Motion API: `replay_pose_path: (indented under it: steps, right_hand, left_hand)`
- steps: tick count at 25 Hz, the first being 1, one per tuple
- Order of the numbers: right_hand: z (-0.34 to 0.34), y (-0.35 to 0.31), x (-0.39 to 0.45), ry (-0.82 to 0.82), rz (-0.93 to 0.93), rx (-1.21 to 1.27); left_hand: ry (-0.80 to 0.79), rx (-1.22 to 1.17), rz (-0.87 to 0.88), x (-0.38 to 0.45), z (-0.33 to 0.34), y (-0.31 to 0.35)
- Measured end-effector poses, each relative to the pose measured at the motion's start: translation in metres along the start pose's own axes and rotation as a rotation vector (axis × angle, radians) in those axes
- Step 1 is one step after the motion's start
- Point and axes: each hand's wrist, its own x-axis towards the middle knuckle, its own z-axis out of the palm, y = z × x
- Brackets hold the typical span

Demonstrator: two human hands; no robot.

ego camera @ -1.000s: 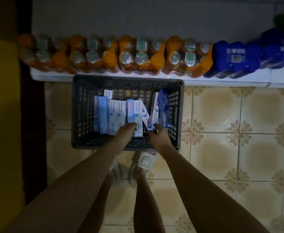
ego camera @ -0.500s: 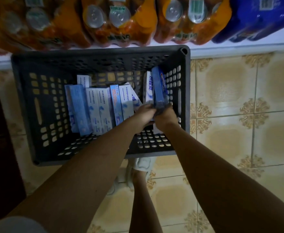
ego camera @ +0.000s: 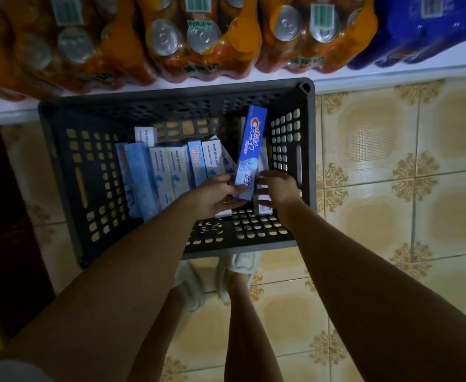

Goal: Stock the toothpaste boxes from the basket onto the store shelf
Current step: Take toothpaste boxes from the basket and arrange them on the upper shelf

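While left hand [ego camera: 215, 193] grips Crest box [ego camera: 249, 150], right hand [ego camera: 277, 188] grip unclear, basket [ego camera: 61, 172] on tiled floor [ego camera: 391, 175].

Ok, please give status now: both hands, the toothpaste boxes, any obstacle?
Left hand grips blue Crest box, raised on end. Right hand on pale boxes beside it. Other boxes lie in basket. No obstacle seen.

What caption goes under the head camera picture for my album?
Left hand holds a blue Crest toothpaste box over the dark basket, right hand reaching beside it.
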Motion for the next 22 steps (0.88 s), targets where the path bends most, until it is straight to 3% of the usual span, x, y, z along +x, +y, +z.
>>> replay_pose_path:
  steps: [5, 10, 12, 14, 16, 18, 20, 22]
  right_hand:
    - [0.019, -0.023, -0.030, -0.164, 0.028, -0.013]
    - [0.014, -0.026, -0.075, -0.258, 0.015, 0.096]
    - [0.009, -0.034, -0.093, -0.249, -0.051, -0.054]
    - [0.000, -0.047, -0.114, -0.290, -0.172, -0.402]
    - [-0.007, -0.062, -0.138, -0.350, -0.292, -0.727]
    - [-0.013, -0.080, -0.167, -0.388, -0.364, -0.881]
    - [-0.018, -0.098, -0.196, -0.408, -0.419, -0.918]
    - [-0.025, -0.115, -0.223, -0.411, -0.454, -0.913]
  left_hand:
    - [-0.094, 0.030, -0.019, -0.048, -0.015, 0.023]
    - [-0.079, 0.251, -0.057, -0.102, -0.019, 0.036]
    - [-0.017, 0.204, -0.022, -0.127, -0.020, 0.037]
    - [0.127, 0.153, 0.102, -0.154, -0.022, 0.042]
    - [0.356, 0.191, 0.286, -0.183, -0.032, 0.054]
    - [0.585, 0.363, 0.442, -0.216, -0.044, 0.070]
    - [0.572, 0.629, 0.483, -0.248, -0.047, 0.084]
    - [0.385, 0.902, 0.436, -0.280, -0.033, 0.096]
